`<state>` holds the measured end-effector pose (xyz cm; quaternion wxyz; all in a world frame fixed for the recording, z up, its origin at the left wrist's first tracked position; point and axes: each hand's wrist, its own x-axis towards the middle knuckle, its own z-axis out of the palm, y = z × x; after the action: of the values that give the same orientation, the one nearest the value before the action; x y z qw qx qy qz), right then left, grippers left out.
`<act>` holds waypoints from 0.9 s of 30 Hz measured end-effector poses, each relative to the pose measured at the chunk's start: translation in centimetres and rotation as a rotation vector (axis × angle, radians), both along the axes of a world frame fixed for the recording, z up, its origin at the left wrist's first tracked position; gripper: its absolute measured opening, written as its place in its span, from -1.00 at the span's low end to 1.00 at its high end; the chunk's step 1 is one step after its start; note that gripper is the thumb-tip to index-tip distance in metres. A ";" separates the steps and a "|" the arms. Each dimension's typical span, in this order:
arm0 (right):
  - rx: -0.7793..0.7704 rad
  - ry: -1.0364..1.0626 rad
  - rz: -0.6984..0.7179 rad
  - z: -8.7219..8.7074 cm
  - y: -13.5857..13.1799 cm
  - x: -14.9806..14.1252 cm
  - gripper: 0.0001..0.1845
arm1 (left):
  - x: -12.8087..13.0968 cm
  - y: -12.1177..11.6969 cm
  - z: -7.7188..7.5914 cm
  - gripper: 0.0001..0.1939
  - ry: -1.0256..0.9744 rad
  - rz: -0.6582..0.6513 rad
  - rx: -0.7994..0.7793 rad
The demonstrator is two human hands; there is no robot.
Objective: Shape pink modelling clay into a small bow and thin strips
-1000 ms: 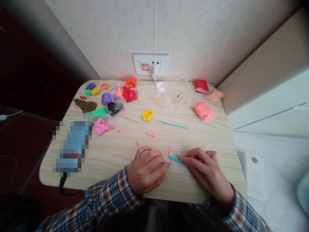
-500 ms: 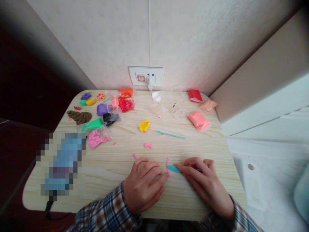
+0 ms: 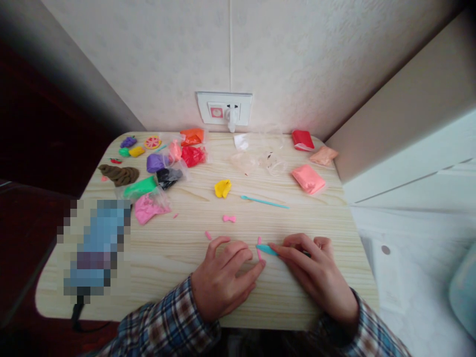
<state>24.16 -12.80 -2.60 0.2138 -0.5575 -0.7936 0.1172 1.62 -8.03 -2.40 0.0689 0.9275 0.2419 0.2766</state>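
Pinched in my right hand (image 3: 316, 270) is a flat light-blue clay knife (image 3: 267, 249), its tip lying across a thin pink clay strip (image 3: 259, 254) on the table. My left hand (image 3: 227, 280) has its fingers apart and grips nothing; its index fingertip touches the near end of that strip. Beyond my left fingers lies a short pink clay piece (image 3: 208, 235). Farther off are a small pink clay bow (image 3: 229, 218), a shaped yellow clay piece (image 3: 222, 188) and a thin blue modelling stick (image 3: 265, 202).
Bagged clay lies at the left, including pink (image 3: 147, 207), green (image 3: 140, 187) and black (image 3: 169, 177), near a coiled brown clay lump (image 3: 121, 174). A pixelated device (image 3: 98, 243) sits at the left edge. Coral (image 3: 308, 178) and red (image 3: 302, 140) packets are at the right.
My left index finger has shifted right onto the near end of the pink strip. The knife stays across the strip, and the whole view has tilted slightly.
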 end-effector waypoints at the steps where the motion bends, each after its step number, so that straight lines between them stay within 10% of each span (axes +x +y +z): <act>1: -0.006 -0.001 -0.003 0.0 0.0 0.0 -0.62 | 0.0 0.0 0.0 -0.75 -0.001 -0.001 0.000; 27: 0.071 0.036 -0.039 -0.1 0.5 -0.2 -0.73 | -0.1 0.1 0.0 -0.73 0.030 -0.032 0.024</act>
<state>24.00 -12.28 -2.72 0.2501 -0.5628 -0.7821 0.0947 1.54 -7.97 -2.41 0.0587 0.9361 0.2246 0.2642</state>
